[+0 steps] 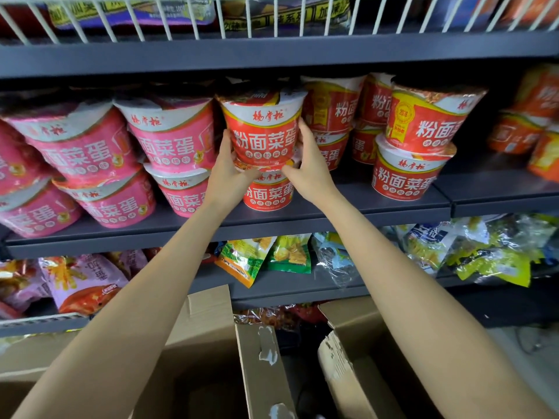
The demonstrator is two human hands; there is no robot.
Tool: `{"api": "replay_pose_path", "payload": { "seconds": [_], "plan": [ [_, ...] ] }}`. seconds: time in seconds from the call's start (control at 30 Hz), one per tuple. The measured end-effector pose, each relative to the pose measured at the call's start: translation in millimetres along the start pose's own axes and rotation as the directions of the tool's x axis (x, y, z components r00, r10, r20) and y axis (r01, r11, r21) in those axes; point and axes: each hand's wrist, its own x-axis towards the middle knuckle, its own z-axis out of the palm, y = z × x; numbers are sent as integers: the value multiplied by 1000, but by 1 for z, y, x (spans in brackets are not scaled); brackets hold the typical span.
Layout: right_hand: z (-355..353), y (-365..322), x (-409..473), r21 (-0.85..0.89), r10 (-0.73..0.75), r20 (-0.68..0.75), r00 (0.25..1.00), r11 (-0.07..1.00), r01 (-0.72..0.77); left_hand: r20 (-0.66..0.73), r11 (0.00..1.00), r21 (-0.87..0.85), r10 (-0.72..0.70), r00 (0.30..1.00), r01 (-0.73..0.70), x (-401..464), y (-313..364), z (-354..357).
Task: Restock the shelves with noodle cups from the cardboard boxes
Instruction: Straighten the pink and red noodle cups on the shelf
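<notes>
Both arms reach up to the middle shelf [332, 211]. The left hand [228, 172] and the right hand [308, 164] hold one red noodle cup [262, 128] between them, palms against its sides and fingers curled around its lower part, thumbs meeting under its base. The cup sits upright on top of another red cup [267, 193], which stands on the shelf just under the hands.

Left of the left hand are pink cups [172, 134], stacked two high. Right of the right hand are more red cups [423, 122], also stacked in two layers.

Under the forearms, the next shelf down holds snack bags [263, 257] in green, yellow and purple. Lower still, close beneath the elbows, stand two open cardboard boxes: one [211, 322] below the left arm and one [357, 352] below the right, flaps up. I cannot see what is inside them.
</notes>
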Motion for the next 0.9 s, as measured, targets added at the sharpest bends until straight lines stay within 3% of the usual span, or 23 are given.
{"api": "replay_pose_path", "payload": {
  "seconds": [0.13, 0.23, 0.3, 0.43, 0.63, 0.9],
  "plan": [
    [-20, 5, -19, -147, -16, 77, 997, 989, 28, -137, 940, 329, 141, 980, -90, -12, -14, 6],
    [-40, 19, -29, -404, -152, -5, 988, 905, 137, -71, 741, 633, 343, 937, -224, -15, -21, 13],
    [-54, 33, -25, -578, -296, -69, 953, 790, 203, -15, 618, 733, 431, 902, -284, -10, -25, 14],
    [-82, 61, 7, -792, -484, -71, 872, 559, 246, -3, 534, 779, 527, 850, -329, 3, -31, 11],
    [-77, 105, 67, -917, -475, -18, 880, 359, 175, 24, 499, 774, 592, 805, -390, 12, -36, 12],
    [-58, 112, 101, -896, -398, -193, 897, 443, 4, -24, 516, 778, 593, 804, -358, 8, -33, 15]
  ]
}}
